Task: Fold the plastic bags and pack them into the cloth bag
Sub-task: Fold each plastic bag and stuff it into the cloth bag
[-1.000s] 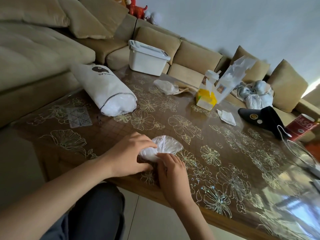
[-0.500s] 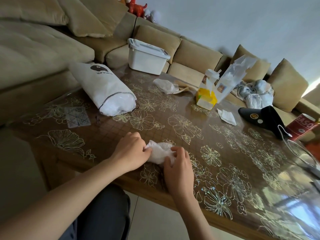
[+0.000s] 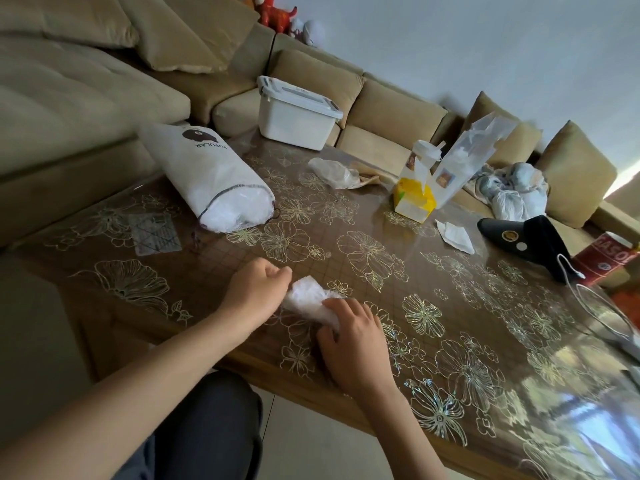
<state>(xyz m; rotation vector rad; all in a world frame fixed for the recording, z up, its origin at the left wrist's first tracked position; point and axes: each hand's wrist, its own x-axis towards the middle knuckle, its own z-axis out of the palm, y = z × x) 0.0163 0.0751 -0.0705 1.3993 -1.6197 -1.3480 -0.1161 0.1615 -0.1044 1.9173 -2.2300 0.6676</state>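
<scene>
Step in hand: folding, last stage of one bag. The cloth bag (image 3: pixel 211 174), white with a drawstring mouth, lies on its side at the far left of the surface (image 3: pixel 450 299), mouth turned toward the person and looking already stuffed with white plastic.

Near side of the cloth bag and right of its mouth: left hand (image 3: pixel 254 296), knuckles up, fingers curled in tight, butted against the left end of the plastic bag (image 3: pixel 306 297). Pinching it or only bracing it, cannot tell; fingertips are hidden. The forearm comes in low from the bottom left.

The plastic bag is a small compact white bundle, flat on the surface, well apart from the cloth bag and nearer the person than it.

Right of that: right hand (image 3: pixel 353 341), palm down, fingers curled over the bundle's near right end, thumb tucked beside it, grasping and pressing it down.

Judgement: the fold looks nearly done. The next move calls for one hand to pinch the bundle shut so it does not spring open, then carry it up and left into the cloth bag's mouth.

Further right of the cloth bag, a crumpled loose bag (image 3: pixel 334 173) waits unfolded.
</scene>
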